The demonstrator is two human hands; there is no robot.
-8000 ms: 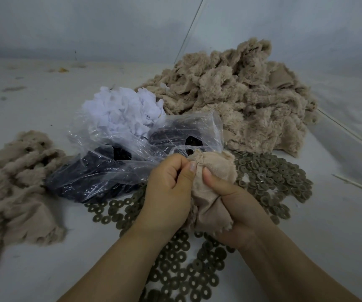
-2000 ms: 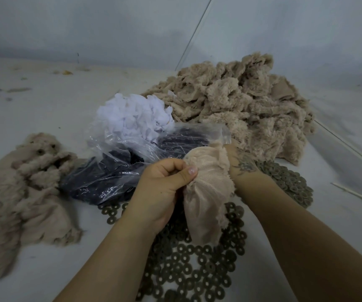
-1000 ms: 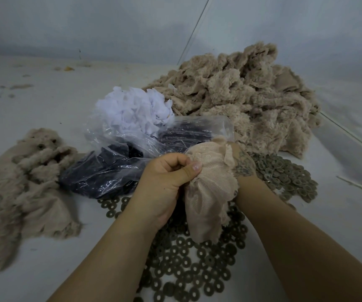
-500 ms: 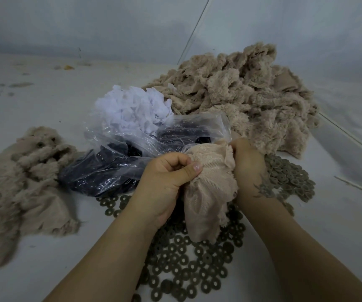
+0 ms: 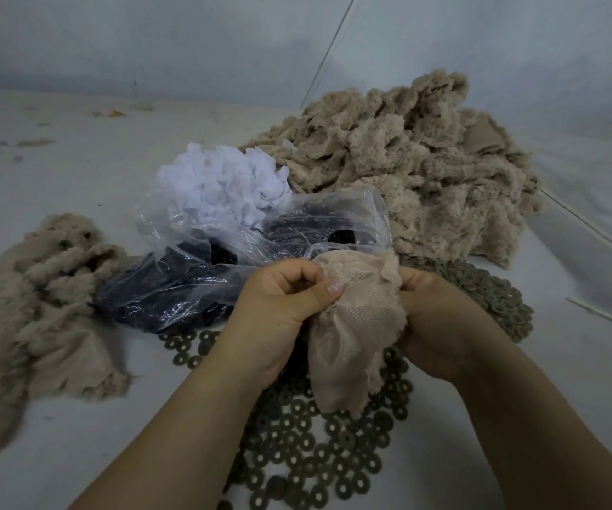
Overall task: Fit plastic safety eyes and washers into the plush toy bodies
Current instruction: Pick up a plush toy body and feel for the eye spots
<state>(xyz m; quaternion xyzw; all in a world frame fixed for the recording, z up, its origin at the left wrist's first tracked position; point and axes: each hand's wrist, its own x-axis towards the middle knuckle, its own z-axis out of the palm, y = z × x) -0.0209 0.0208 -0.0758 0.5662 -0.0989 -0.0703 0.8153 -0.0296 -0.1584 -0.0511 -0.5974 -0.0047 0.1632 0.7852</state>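
Right hand (image 5: pixel 433 322) is back from the washer pile (image 5: pixel 334 454), now gripping the plush body's (image 5: pixel 352 325) right edge. Body hangs inside out between both hands, long axis vertical. Left hand (image 5: pixel 278 311) pinches its top left, nearer the likely eye spot. Washer probably in right fingers, hidden.

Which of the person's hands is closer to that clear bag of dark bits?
Left. The left hand overlaps the clear bag's near edge while pinching the plush body; the right hand grips the body's far side, farther from the bag.
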